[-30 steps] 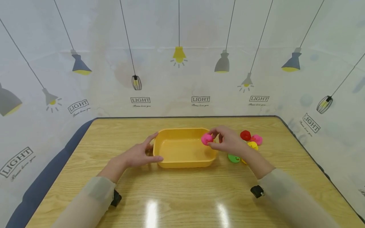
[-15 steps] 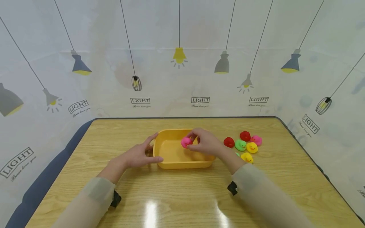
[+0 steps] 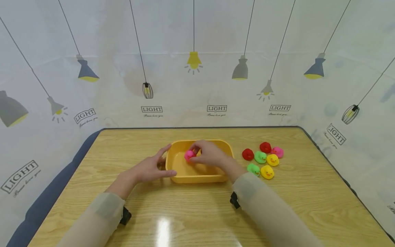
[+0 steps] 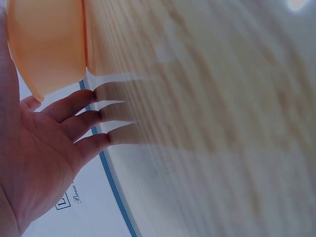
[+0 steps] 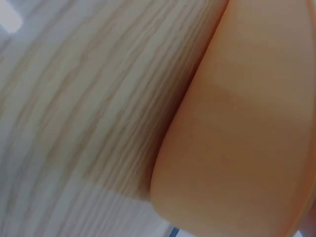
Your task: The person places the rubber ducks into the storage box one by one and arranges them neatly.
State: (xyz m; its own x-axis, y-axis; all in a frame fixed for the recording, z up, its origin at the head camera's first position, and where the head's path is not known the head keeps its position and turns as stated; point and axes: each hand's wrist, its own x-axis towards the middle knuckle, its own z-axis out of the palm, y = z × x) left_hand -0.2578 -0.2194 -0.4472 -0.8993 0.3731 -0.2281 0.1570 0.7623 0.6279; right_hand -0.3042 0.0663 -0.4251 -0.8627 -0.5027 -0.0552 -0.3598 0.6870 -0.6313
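A shallow yellow plastic basin [image 3: 197, 179] stands on the wooden table. My left hand [image 3: 151, 168] spans its left end, the index finger at the far corner and the thumb over the near rim. In the left wrist view the other fingers of my left hand [image 4: 54, 143] are straight, their tips down by the table beside the basin's wall [image 4: 47, 42]. My right hand [image 3: 208, 154] reaches inside the basin and pinches a pink rubber duck [image 3: 189, 156] between thumb and fingers, over the left half of the floor. The basin's side [image 5: 237, 118] fills much of the right wrist view.
Right of the basin sits a loose group of rubber ducks: red ones [image 3: 248, 154], green ones [image 3: 260, 157], yellow ones [image 3: 267, 172] and a pink one [image 3: 277, 152]. A curtain [image 3: 197, 85] printed with lamps hangs behind the table [image 3: 185, 212].
My right hand has carried the pink duck leftward from the basin's right rim and down into its left half. More ducks on the right now show. My left hand has stayed put.
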